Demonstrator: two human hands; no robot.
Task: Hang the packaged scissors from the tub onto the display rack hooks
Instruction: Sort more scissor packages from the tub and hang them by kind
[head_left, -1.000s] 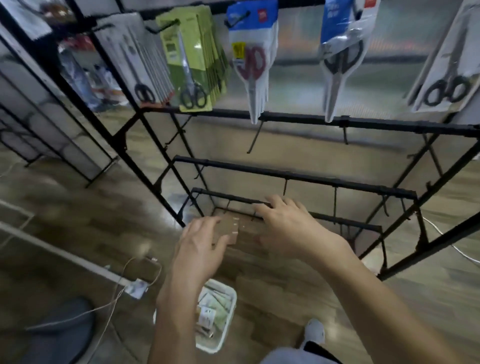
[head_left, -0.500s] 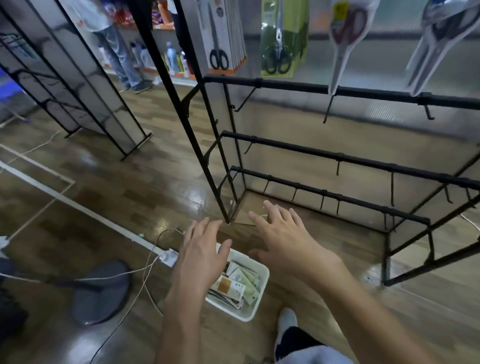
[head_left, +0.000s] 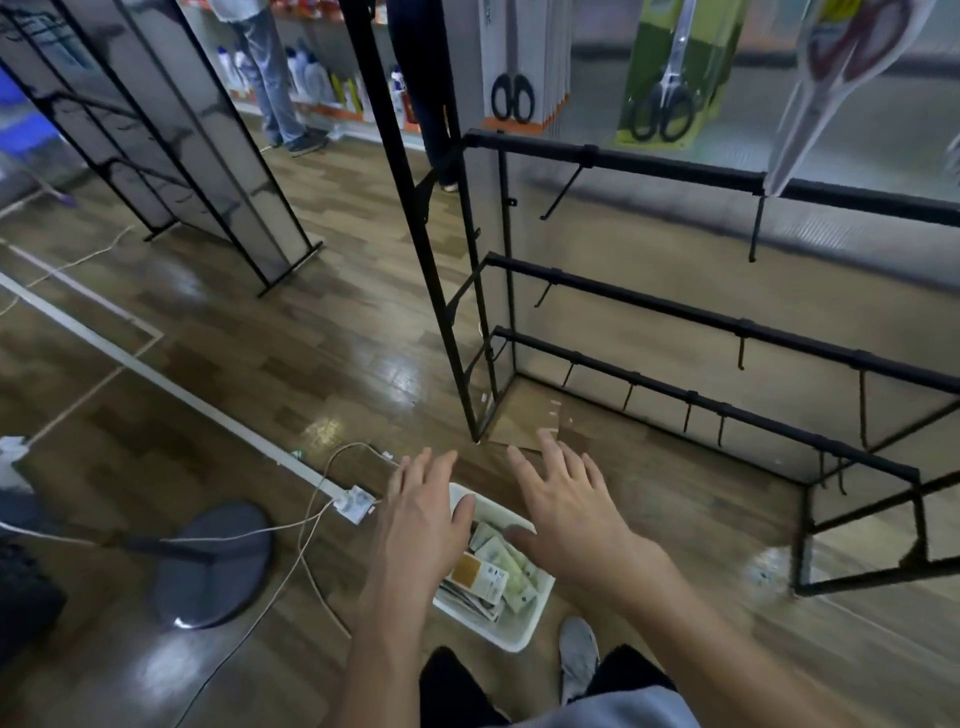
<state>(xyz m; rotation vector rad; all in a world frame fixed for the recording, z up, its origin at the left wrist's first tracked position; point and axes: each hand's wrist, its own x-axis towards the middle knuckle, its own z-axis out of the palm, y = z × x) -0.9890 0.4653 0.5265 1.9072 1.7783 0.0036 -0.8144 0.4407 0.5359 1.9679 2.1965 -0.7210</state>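
Note:
A white tub (head_left: 524, 629) stands on the wooden floor below me, holding several packaged scissors (head_left: 493, 574). My left hand (head_left: 421, 519) hovers over the tub's left side, fingers spread and empty. My right hand (head_left: 571, 504) hovers over the tub's far right edge, fingers also spread, holding nothing. The black display rack (head_left: 675, 317) stands to the right, with bare hooks on its lower bars. On its top bar hang packaged scissors: a white pack (head_left: 519, 67), a green pack (head_left: 675, 78) and a clear pack (head_left: 841, 78).
A power strip (head_left: 356, 503) with cables lies left of the tub. A fan base (head_left: 213, 561) sits further left. A second black rack (head_left: 208, 156) stands at the back left. A person's legs (head_left: 275, 78) stand by shelves of bottles. My shoe (head_left: 579, 654) is beside the tub.
My view has swung down and left, from the rack's hanging packs toward the floor. Both open hands have dropped from in front of the lower bars to just above the tub.

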